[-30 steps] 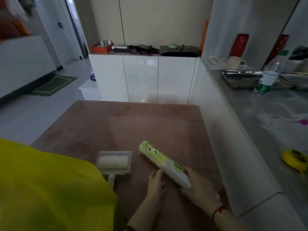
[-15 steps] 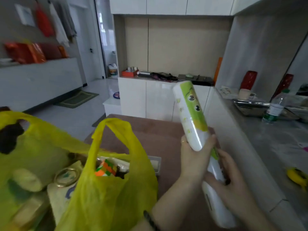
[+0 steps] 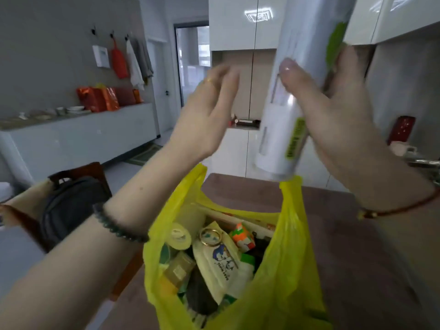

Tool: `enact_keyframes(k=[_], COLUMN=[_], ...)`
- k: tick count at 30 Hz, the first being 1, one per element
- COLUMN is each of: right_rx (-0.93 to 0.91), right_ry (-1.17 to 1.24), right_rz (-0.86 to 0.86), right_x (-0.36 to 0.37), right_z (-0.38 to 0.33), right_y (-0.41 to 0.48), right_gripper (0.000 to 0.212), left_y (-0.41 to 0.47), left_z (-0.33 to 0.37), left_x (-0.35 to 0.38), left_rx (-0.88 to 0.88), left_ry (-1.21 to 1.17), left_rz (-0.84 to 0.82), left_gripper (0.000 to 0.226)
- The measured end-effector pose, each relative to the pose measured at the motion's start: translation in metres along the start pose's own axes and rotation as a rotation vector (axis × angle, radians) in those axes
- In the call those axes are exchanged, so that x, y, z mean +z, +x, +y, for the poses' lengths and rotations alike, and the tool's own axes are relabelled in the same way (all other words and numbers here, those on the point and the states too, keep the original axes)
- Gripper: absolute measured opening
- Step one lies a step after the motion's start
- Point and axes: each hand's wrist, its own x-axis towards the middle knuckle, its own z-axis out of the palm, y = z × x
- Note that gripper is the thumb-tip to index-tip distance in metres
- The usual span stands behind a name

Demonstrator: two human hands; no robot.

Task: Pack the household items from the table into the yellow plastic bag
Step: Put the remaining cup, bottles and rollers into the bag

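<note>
Right hand has fingers and thumb wrapped round the white tube, holding it upright just above the yellow bag. Left hand is above the bag too, left of the tube, fingers straight, holding nothing.

No wording is legible: dark lettering on the white roll's yellow-green strip and blue print on the pouch inside the yellow bag are blurred.

Head view faces forward-down, near the bag.
</note>
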Motion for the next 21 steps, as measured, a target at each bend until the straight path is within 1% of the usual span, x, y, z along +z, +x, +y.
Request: enact_keyframes(k=[1, 2, 3, 4, 5, 6, 7, 8, 9, 11, 12, 14, 15, 18, 21], right_rx=[0.052, 0.118, 0.191, 0.265, 0.340, 0.413, 0.484, 0.553, 0.620, 0.734, 0.769, 0.794, 0.780, 0.715, 0.686], right_ry=[0.057, 0.078, 0.073, 0.047, 0.014, -0.031, -0.086, -0.150, -0.219, -0.350, -0.393, -0.459, -0.489, -0.637, -0.943], right_rz=[-0.006, -0.023, -0.052, -0.085, -0.119, -0.155, -0.187, -0.218, -0.249, -0.337, -0.391, -0.474, -0.502, -0.614, -0.757], right_x=[0.015, 0.028, 0.039, 0.048, 0.054, 0.059, 0.060, 0.061, 0.059, 0.055, 0.055, 0.058, 0.061, 0.072, 0.070], right_z=[0.004, 0.011, 0.022, 0.035, 0.048, 0.061, 0.075, 0.088, 0.100, 0.121, 0.127, 0.133, 0.134, 0.140, 0.150], right_y=[0.000, -0.003, -0.009, -0.019, -0.031, -0.046, -0.061, -0.076, -0.091, -0.115, -0.123, -0.133, -0.135, -0.136, -0.145], right_gripper=[0.034, 0.036, 0.041, 0.048, 0.056, 0.060, 0.061, 0.061, 0.062, 0.065, 0.064, 0.057, 0.055, 0.056, 0.058], left_y=[-0.004, -0.010, -0.019, -0.029, -0.038, -0.044, -0.046, -0.046, -0.042, -0.031, -0.026, -0.018, -0.016, -0.011, -0.005], left_z=[-0.025, -0.050, -0.070, -0.087, -0.101, -0.114, -0.126, -0.135, -0.143, -0.153, -0.156, -0.158, -0.158, -0.160, -0.166], left_x=[-0.012, -0.020, -0.026, -0.030, -0.033, -0.036, -0.038, -0.041, -0.044, -0.052, -0.055, -0.061, -0.061, -0.059, -0.055], left_rx=[-0.029, -0.077, -0.131, -0.193, -0.241, -0.276, -0.287, -0.322, -0.391, -0.558, -0.634, -0.704, -0.707, -0.671, -0.679], left_ry=[0.269, 0.531, 0.730, 0.846, 0.883, 0.865, 0.789, 0.649, 0.456, 0.040, -0.168, -0.495, -0.587, -0.664, -0.715], left_rz=[-0.114, -0.272, -0.443, -0.578, -0.642, -0.651, -0.630, -0.604, -0.576, -0.450, -0.390, -0.332, -0.327, -0.312, -0.277], left_gripper=[0.069, 0.080, 0.086, 0.085, 0.077, 0.063, 0.046, 0.026, 0.013, 0.025, 0.028, 0.027, 0.027, 0.023, 0.018])
